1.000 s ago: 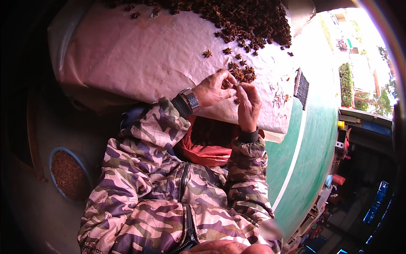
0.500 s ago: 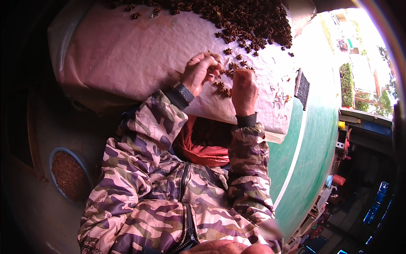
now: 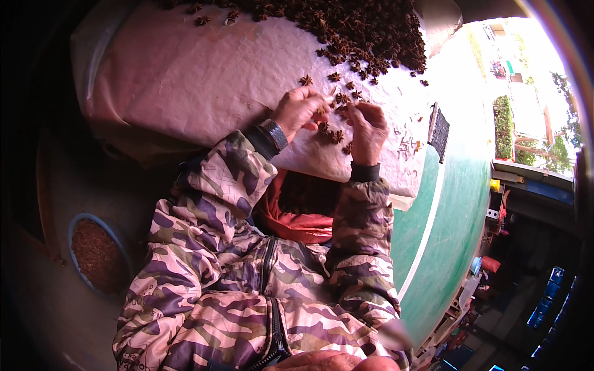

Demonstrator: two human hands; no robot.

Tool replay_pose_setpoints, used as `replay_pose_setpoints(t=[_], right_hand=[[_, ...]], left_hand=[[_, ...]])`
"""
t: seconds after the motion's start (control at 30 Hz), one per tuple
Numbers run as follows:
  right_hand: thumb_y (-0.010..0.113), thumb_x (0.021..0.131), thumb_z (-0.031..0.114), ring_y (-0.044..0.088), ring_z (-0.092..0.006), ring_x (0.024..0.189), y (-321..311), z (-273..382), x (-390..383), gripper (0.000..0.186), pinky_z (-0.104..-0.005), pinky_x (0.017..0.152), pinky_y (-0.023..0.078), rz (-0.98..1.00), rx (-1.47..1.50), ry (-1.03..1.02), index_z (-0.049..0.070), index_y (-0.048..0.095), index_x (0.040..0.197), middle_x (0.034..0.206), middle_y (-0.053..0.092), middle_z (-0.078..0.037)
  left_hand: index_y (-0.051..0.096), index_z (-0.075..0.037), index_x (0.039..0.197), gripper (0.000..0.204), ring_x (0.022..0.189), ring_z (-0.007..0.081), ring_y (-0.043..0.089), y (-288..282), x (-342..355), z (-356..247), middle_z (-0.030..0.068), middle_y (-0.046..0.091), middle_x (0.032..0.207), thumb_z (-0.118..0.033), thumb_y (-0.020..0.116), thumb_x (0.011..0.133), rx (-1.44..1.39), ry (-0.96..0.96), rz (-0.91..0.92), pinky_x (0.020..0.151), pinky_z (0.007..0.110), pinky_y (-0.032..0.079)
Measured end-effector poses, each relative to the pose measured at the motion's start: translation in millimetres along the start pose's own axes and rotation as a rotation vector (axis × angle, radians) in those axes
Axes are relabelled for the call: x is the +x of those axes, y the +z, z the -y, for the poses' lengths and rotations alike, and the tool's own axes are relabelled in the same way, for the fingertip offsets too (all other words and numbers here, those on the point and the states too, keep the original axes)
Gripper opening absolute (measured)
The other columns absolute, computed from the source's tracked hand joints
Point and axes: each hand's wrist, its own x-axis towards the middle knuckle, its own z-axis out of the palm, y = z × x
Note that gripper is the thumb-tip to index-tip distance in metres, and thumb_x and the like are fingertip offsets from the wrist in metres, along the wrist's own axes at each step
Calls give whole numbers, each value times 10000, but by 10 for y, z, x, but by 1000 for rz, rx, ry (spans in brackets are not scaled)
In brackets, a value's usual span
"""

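A table under a pale sheet (image 3: 185, 80) spreads across the upper view; the wearer's camouflage jacket (image 3: 247, 315) fills the lower part; the large heap of star anise (image 3: 377, 37), taken as landmark, sits at the table's far right.

On the wearer's side of the heap, past the table edge, a red bag (image 3: 303, 230) gapes open, its inside dark; far left of the heap and closer to the wearer stands a blue-rimmed basin (image 3: 91, 216) of brown bits.

The right hand (image 3: 369, 127) is straight toward the wearer from the heap, thumb and forefinger drawn together; whether they pinch a piece cannot be told; the left hand (image 3: 301, 110) is left of it, fingers curled, its grip equally unclear.

The loose star anise (image 3: 336, 136) lie between the heap and the table's near edge, rightward of the left hand and mostly leftward of the right; each is star-shaped with no clear long axis, but together they straggle from the heap toward the wearer; the upper pieces are nearer the right fingertips, while the lower ones lie between the hands.

Dark lettering marks the jacket, small and broken by folds; no label can be made out on the heap, bag or basin.
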Motion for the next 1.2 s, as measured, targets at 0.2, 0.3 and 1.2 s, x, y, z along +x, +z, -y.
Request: replay_pose_setpoints(t=[0.2, 0.3, 1.2], right_hand=[[752, 927, 18, 715, -155, 814, 30, 177, -250, 117, -251, 683, 536, -55, 241, 54, 17, 666, 1007, 924, 738, -90], [743, 929, 3, 684, -122, 813, -19, 142, -337, 125, -248, 709, 534, -40, 146, -17, 19, 657, 1019, 945, 730, -70], [800, 872, 170, 713, -335, 902, -1160, -29, 303, 142, -429, 802, 560, -381, -1302, -247, 71, 723, 938, 980, 741, -148]], left_hand=[[646, -74, 1037, 266, 622, 48, 629, 138, -33, 71, 21, 712, 847, -338, 615, 1046, 54, -79, 235, 445, 174, 390], [646, -73, 1026, 238, 610, 46, 604, 176, -35, 94, 22, 709, 828, -301, 586, 1060, 42, -50, 277, 463, 177, 394], [631, -24, 868, 263, 543, 90, 596, 270, -159, 42, 93, 726, 767, -258, 589, 982, 429, 54, 160, 528, 255, 495]])
